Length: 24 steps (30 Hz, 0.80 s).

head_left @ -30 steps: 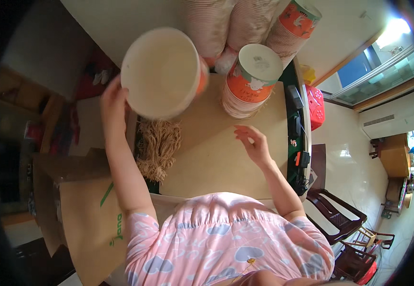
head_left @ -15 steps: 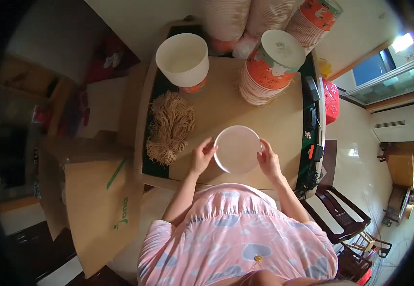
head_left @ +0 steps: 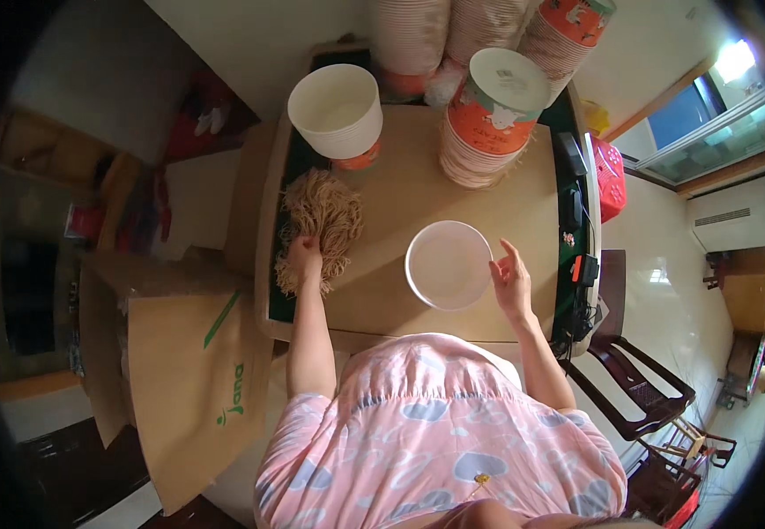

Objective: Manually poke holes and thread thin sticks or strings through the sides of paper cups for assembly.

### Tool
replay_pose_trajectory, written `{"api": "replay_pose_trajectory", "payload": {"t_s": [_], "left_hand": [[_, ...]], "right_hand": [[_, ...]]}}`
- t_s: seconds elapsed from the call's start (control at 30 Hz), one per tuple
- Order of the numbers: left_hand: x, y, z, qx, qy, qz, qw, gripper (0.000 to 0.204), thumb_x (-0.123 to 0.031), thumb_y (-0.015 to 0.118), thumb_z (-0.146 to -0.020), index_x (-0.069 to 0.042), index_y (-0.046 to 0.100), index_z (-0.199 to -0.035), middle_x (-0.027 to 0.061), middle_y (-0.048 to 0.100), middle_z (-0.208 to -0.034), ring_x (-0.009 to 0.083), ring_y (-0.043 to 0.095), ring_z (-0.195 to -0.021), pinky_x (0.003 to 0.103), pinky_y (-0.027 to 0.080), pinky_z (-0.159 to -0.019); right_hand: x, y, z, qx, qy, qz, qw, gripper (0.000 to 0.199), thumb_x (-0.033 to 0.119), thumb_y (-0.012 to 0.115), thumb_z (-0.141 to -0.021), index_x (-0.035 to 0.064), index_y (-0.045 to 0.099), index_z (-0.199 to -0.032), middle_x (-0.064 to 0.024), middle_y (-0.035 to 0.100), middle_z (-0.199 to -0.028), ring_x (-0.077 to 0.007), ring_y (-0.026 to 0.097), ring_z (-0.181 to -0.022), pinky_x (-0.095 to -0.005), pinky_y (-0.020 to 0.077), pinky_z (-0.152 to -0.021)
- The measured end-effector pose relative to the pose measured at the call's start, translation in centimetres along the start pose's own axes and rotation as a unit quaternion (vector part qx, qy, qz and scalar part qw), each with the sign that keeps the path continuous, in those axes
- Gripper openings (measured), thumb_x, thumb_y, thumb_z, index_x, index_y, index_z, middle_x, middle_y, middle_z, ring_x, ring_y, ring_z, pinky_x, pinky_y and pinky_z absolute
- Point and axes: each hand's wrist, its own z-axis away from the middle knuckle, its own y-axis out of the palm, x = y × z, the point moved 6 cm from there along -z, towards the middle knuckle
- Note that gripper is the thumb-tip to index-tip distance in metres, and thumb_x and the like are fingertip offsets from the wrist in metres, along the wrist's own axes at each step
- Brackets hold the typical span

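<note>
A white round paper tub [head_left: 449, 266] stands on the brown board with its wide mouth facing up. Beside its right rim is my right hand [head_left: 512, 284], fingers apart and gripping nothing; the thumb is close to the rim, and whether it touches I cannot tell. At the left of the board lies a loose bundle of tan paper twine [head_left: 328, 212]. My left hand [head_left: 306, 257] rests on this bundle with the fingers drawn together in the strands. Just how many strands are between the fingertips is hidden.
Behind the twine stand nested white tubs [head_left: 336, 110]. An upturned stack of orange-and-green printed tubs [head_left: 493, 123] is at the back right. More stacked tubs [head_left: 409, 35] line the far edge. Cables and a black-orange device [head_left: 585, 270] lie right; a cardboard box [head_left: 189, 379] sits left.
My left hand has let go of the tub and moved left onto the twine. The right hand's fingers have loosened from the rim. In view, the tub sits slightly farther right and up.
</note>
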Motion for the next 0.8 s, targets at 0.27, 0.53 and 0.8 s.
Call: {"api": "replay_pose_trajectory", "payload": {"t_s": [0.27, 0.53, 0.8], "left_hand": [[-10.7, -6.7, 14.7, 0.107, 0.199, 0.344, 0.911, 0.003, -0.007, 0.057, -0.085, -0.004, 0.057, -0.085, 0.0043, 0.060, -0.073, 0.0117, 0.055, -0.067, 0.025, 0.044, -0.062], [-14.4, -3.4, 23.5, 0.243, 0.320, 0.215, 0.890, 0.007, -0.005, 0.064, -0.077, -0.004, 0.057, -0.078, 0.0102, 0.056, -0.072, 0.0272, 0.059, -0.064, 0.035, 0.046, -0.055], [-15.3, -2.5, 24.3, 0.247, 0.379, 0.172, 0.875, 0.008, -0.004, 0.066, -0.073, -0.004, 0.059, -0.074, 0.0094, 0.056, -0.069, 0.0257, 0.058, -0.060, 0.035, 0.045, -0.053]], "right_hand": [[5.4, 1.1, 4.8, 0.120, 0.092, -0.234, 0.960, 0.016, 0.007, 0.053, -0.090, 0.0009, 0.062, -0.102, -0.0046, 0.062, -0.087, -0.0098, 0.059, -0.079, -0.0230, 0.0484, -0.067], [6.7, 6.4, 7.3, 0.233, 0.214, -0.423, 0.849, 0.021, 0.017, 0.056, -0.089, -0.0021, 0.063, -0.096, -0.0040, 0.063, -0.083, -0.0103, 0.058, -0.079, -0.0249, 0.0477, -0.075], [5.3, 5.3, 7.8, 0.251, 0.247, -0.452, 0.820, 0.016, 0.014, 0.057, -0.089, -0.0011, 0.061, -0.092, -0.0063, 0.062, -0.089, -0.0142, 0.060, -0.085, -0.0273, 0.0484, -0.080]]}}
